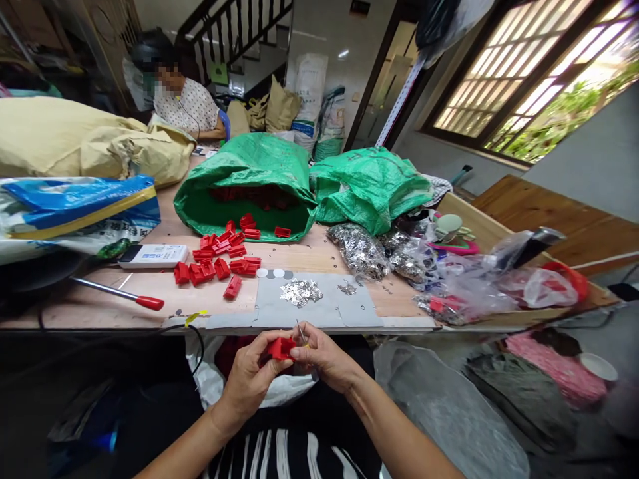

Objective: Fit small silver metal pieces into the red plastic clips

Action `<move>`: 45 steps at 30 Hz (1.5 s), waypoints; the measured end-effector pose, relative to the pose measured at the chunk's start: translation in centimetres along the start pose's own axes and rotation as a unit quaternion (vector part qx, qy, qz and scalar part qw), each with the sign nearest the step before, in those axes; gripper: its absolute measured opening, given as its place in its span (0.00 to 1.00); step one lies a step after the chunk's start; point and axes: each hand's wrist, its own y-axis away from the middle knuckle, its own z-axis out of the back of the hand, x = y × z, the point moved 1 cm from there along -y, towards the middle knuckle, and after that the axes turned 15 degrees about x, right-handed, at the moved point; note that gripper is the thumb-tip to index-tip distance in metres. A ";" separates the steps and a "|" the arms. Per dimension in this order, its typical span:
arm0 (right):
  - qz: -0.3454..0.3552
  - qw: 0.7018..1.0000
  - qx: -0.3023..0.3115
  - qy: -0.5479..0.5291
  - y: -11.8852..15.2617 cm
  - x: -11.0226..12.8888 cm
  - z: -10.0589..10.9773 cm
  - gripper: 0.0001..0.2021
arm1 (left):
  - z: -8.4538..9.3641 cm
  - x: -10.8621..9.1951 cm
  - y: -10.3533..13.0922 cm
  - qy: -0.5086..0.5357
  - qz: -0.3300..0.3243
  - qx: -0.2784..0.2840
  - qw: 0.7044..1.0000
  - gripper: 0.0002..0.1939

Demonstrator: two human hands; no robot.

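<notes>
At lower centre, the left hand [248, 376] is clamped on a red plastic piece [282, 348]; the right hand [327, 359] pinches a thin metal tool [301, 332] against it. Above, small silver parts [301, 293] lie on the surface [190, 306], right of loose red pieces [222, 246].

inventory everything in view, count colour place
held part: one, red, below table edge
thin tool: one, silver, beside held part
loose red parts: over ten, red, table
metal pieces: many, silver, on sheet
sheet: one, grey, table front
table: one, pale, centre
sacks: two, green, table back
large sack: one, tan, back left
plastic bags: several, clear, table right
case: one, white, table left
lever: one, red-tipped, front left
other person: one, dotted top, background
left hand: one, bare, holding part
right hand: one, bare, holding tool
</notes>
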 end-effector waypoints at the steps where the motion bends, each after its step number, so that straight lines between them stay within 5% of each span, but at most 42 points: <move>1: -0.001 1.000 0.002 -0.014 -0.1 0.0 -0.1 0.22 | 0.1 0.1 0.0 0.002 0.000 -0.001 1.000 0.15; 8: -0.023 0.994 0.036 -0.098 -1.3 -0.9 -0.8 0.21 | 1.4 1.2 0.3 0.094 -0.001 -0.015 0.995 0.15; 10: -0.030 0.998 0.034 -0.043 -1.8 -0.3 -0.2 0.21 | 1.6 1.6 0.3 0.134 0.005 -0.037 0.990 0.15; 13: -0.012 0.983 -0.038 0.179 -2.6 1.9 1.6 0.16 | 1.9 2.2 0.2 0.197 0.022 -0.084 0.976 0.16; 16: 0.020 0.861 -0.186 0.473 -3.3 4.7 3.6 0.04 | 2.2 2.6 0.2 0.243 0.035 -0.124 0.961 0.17; 19: -0.033 0.753 -0.220 0.620 -4.2 5.9 5.0 0.04 | 2.3 2.9 0.2 0.281 0.042 -0.132 0.950 0.16; 24: -0.075 0.699 -0.195 0.684 -5.6 5.2 5.5 0.03 | 2.3 3.2 0.1 0.309 0.052 -0.134 0.940 0.16; 33: -0.075 0.715 -0.223 0.658 -5.8 6.1 5.6 0.03 | 2.5 2.5 -0.3 0.349 0.060 -0.158 0.922 0.16; 40: 0.027 0.831 -0.181 0.525 -4.3 6.0 5.0 0.04 | 2.6 1.2 -1.0 0.407 0.059 -0.172 0.895 0.22; 45: 0.056 0.864 -0.102 0.490 -3.0 5.9 1.3 0.05 | 2.4 0.7 -1.5 0.403 0.043 -0.152 0.901 0.23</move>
